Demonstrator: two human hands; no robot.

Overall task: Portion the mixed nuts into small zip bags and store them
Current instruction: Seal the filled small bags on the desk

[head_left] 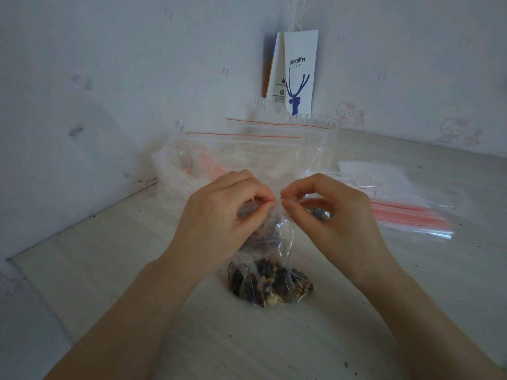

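Pinching the top of a clear bag of mixed nuts [270, 283], the left hand [219, 215] and right hand [334, 215] meet fingertip to fingertip — probably working its mouth — while its base rests on the pale table [109, 270], empty zip bags [411, 212] waiting beside.

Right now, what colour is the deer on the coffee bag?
Blue deer on white coffee bag; head view.

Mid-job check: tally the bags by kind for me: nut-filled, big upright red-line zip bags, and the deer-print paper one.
Nut-filled bag: 1
Upright red-line zip bags: 2
Deer-print coffee bag: 1
Total: 4
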